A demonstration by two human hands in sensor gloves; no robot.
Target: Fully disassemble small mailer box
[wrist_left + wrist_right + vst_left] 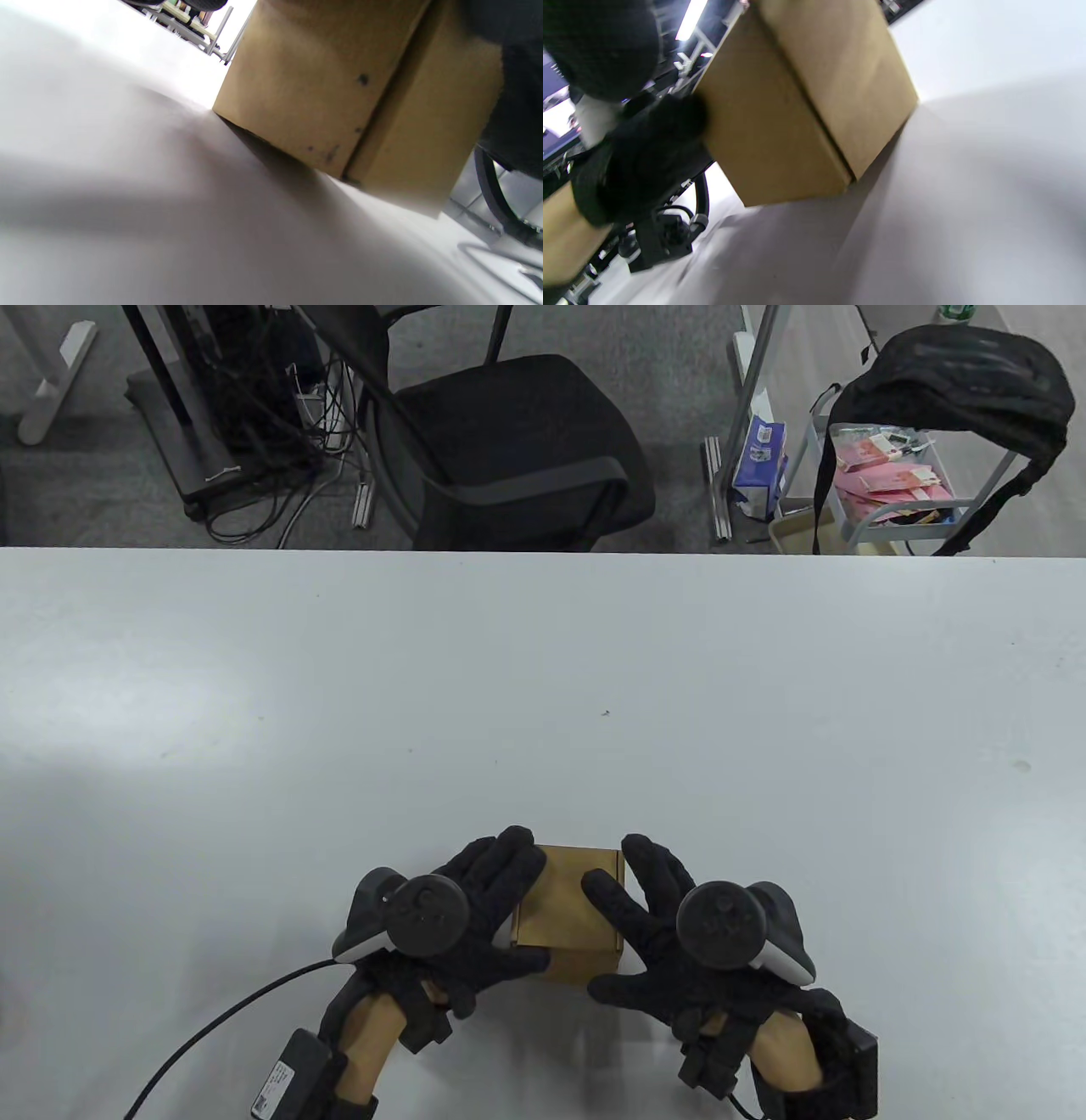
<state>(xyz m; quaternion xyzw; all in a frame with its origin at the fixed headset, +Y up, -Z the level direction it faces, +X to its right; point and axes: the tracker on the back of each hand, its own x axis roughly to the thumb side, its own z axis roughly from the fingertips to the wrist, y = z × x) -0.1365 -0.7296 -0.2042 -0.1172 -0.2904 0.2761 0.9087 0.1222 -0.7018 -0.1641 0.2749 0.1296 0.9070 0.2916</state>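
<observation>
Small mailer box (567, 914), brown cardboard, closed, sitting on the white desk (543, 687) near its front edge, between the two gloved hands.

Left hand (475, 916) is gripping the box from its left side: fingers lying spread over the top left edge, thumb pressing on the near face. The tracker on the back of the hand is covering the knuckles, so the exact finger contact under it is hidden.

Right hand (670, 933) is gripping the box's right side, fingers splayed, one fingertip resting on the top, the thumb reaching toward the near lower corner. Whether the palm is touching the side wall cannot be told from the table view.

Left wrist view: the box (339, 93) is filling the upper right, one bottom edge appearing to be lifting slightly off the desk (169, 233) with a dark shadow under it; blur is making this hard to confirm. Small dark specks are showing on one face. A black glove is cutting in at the right edge.

Right wrist view: box (806, 97) tilted in frame, a black gloved finger (657, 144) pressing its near face; the desk surface below is blurred.

An office chair (509, 449) and a wire cart (899, 483) are standing beyond the desk
</observation>
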